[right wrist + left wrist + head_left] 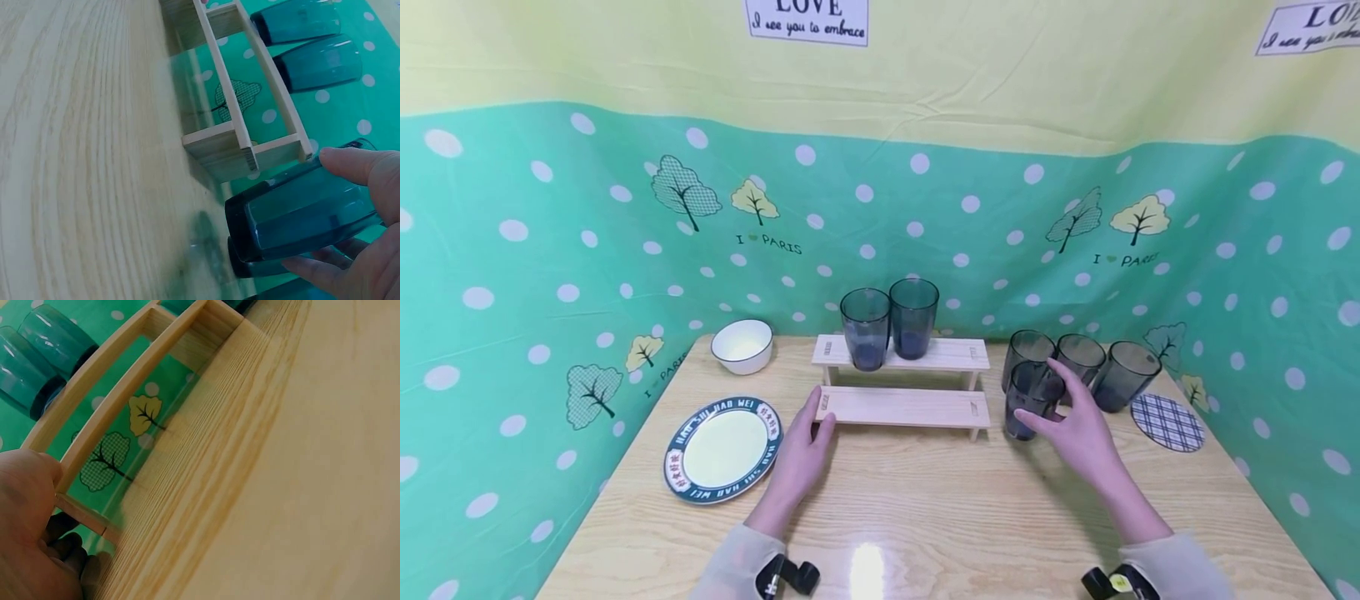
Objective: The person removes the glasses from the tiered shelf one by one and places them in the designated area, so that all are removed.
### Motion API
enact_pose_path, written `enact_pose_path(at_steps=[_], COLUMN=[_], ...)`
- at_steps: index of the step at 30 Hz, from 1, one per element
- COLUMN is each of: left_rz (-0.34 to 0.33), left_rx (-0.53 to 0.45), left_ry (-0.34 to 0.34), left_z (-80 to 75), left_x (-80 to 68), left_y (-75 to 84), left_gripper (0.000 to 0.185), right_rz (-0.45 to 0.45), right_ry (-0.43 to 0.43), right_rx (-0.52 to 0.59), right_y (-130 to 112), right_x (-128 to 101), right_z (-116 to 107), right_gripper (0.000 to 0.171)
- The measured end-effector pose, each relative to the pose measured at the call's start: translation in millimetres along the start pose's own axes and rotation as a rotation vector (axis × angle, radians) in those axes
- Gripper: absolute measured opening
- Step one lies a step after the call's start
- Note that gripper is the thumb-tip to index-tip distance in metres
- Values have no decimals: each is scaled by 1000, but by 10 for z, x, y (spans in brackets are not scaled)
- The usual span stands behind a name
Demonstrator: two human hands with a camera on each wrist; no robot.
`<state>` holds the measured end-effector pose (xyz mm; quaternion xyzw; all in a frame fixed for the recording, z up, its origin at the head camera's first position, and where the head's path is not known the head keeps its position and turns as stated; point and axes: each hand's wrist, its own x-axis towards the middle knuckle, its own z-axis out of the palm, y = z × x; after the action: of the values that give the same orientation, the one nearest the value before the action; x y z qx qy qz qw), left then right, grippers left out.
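Right sleeve (1183, 568): is reaching over the bench (925, 508).
Right hand (1086, 429): is gripping a dark glass (1028, 390) just right of the front shelf (902, 407), before three more glasses (1123, 379).
Left hand (803, 462): is holding the front shelf's left end.
Rear shelf (958, 354): is carrying two tumblers (913, 321).

- We can slide over the near table (917, 500), between the left hand (802, 454) and the right hand (1081, 429).
- We can reach over the low shelf (902, 407) from the near side.
- Farther back, two glasses (880, 329) on the high shelf (957, 353) block our way, and the cloth (700, 275) hangs behind.
- The left hand fills the low shelf's left end, with the plate (724, 450) just left of it.
- On the right, the held glass (1028, 390) and three more glasses (1084, 354) crowd together; we get a thin gap beside the low shelf.
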<state>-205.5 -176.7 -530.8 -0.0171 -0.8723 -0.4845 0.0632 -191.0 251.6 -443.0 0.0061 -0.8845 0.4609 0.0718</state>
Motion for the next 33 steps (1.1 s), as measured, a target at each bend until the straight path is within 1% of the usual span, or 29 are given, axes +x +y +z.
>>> enact_pose_path(at_steps=[4, 14, 24, 33], left_rz=[5, 6, 1, 6], left_rx=[1, 10, 7, 18], left_ry=[1, 7, 8, 15], left_z=[4, 8, 14, 10], left_x=[-1, -1, 4, 6], left_y=[-3, -18, -17, -1], left_gripper=[70, 70, 69, 68], right_rz=[4, 18, 21, 30], right_ry=[-3, 19, 22, 12], right_rx=[19, 19, 18, 37], right_y=[48, 138, 213, 248], right_x=[14, 33, 49, 52], right_z=[18, 49, 59, 53], right_gripper=[109, 107, 105, 107])
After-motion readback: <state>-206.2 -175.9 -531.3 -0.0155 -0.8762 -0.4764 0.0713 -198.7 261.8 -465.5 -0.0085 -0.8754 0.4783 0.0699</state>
